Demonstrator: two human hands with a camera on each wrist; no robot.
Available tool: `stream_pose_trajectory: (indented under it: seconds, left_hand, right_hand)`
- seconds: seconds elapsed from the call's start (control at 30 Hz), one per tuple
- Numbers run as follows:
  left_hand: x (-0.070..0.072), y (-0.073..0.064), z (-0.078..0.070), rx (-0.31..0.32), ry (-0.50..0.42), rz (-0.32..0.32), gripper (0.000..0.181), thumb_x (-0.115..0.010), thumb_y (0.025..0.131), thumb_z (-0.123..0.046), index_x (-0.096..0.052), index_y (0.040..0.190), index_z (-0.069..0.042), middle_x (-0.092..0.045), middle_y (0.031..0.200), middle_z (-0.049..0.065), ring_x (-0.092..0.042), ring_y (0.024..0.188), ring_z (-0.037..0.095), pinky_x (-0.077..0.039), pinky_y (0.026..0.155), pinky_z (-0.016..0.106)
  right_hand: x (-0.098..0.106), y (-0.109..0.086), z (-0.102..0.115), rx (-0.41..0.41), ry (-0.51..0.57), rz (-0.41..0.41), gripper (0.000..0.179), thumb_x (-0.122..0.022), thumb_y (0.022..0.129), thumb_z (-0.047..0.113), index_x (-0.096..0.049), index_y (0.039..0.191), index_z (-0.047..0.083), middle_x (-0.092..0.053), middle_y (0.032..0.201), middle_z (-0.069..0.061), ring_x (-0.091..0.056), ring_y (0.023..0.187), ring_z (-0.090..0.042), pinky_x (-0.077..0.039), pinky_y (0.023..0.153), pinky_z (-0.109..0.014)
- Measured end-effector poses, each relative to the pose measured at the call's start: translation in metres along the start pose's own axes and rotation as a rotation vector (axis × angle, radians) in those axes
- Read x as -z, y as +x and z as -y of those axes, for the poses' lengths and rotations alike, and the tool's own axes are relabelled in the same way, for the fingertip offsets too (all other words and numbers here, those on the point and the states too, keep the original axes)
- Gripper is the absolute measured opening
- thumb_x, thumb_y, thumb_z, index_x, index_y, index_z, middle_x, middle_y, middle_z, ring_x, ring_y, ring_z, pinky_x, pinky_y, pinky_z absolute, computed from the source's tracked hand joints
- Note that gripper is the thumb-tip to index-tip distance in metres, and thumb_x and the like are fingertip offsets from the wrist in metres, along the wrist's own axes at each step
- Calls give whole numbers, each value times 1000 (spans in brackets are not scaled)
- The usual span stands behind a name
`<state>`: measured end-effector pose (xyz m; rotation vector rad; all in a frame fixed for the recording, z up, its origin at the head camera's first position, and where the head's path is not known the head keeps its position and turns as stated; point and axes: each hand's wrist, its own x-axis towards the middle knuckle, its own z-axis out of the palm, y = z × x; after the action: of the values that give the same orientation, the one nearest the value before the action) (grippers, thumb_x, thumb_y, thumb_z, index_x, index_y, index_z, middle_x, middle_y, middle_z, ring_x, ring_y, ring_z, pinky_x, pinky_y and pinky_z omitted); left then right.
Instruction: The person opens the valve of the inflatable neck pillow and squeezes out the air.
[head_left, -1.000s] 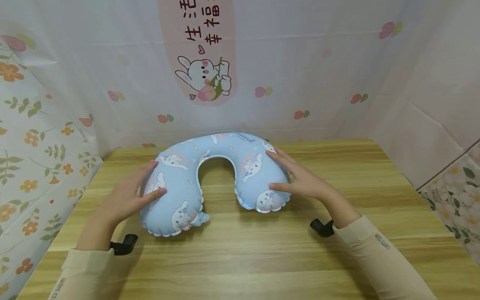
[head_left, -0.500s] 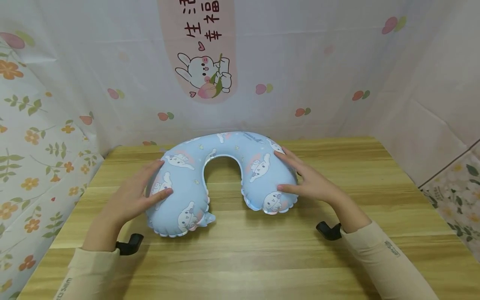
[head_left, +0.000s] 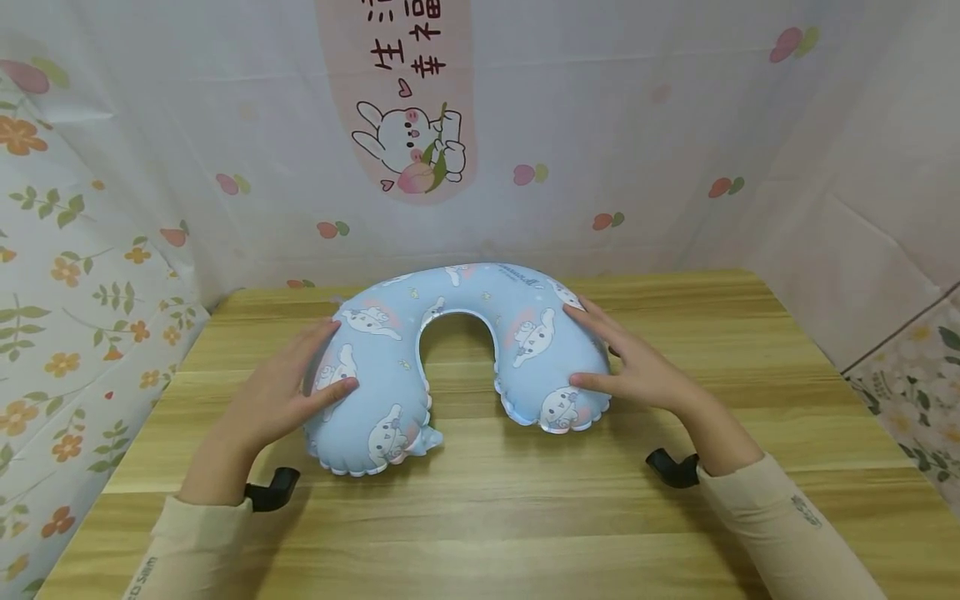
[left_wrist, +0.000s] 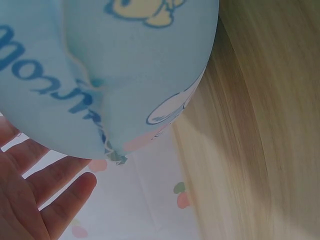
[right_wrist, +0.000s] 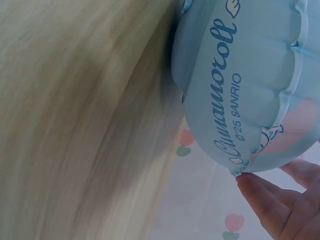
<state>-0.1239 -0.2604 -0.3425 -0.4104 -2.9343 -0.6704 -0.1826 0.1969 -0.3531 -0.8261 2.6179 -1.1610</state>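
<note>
A puffy, light-blue, U-shaped inflatable pillow (head_left: 457, 288) printed with white cartoon characters lies on the wood-grain table (head_left: 480, 517), its gap facing the person. The left hand (head_left: 285, 390) and right hand (head_left: 633, 364) touch its outer sides, fingers spread and extended.

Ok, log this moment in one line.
blue pillow: U-shaped, opening nearside | left grip: touching left end | right grip: touching right end
</note>
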Motion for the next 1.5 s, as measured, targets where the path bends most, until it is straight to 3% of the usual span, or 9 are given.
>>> stream_pose_trajectory:
  seconds: [0.57,0.97,1.5]
  left_hand:
    - [-5,2,-12,-43,30,-17,86,-69,88,-51,-33,154,-10,-36,158,20,-37,143,44,-33,111,66]
    - [-11,0,-21,-62,29,-32,86,-71,86,-52,-35,153,-11,-40,155,19,-42,140,43,-37,108,66]
    - [-19,-5,-32,-74,55,-53,87,-71,84,-55,-38,151,-11,-43,153,18,-46,137,40,-43,105,63]
  right_hand:
    - [7,-15,-4,-6,-6,-15,87,-76,89,28,-23,158,34,-4,169,-3,-12,153,-44,-27,109,-74]
    - [10,-32,-9,1,4,-25,90,-77,88,23,-22,158,38,-3,169,3,-11,153,-43,-27,106,-77]
    - [12,-49,-11,-14,2,-41,90,-77,88,20,-22,158,36,-3,169,0,-12,152,-46,-29,103,-77]
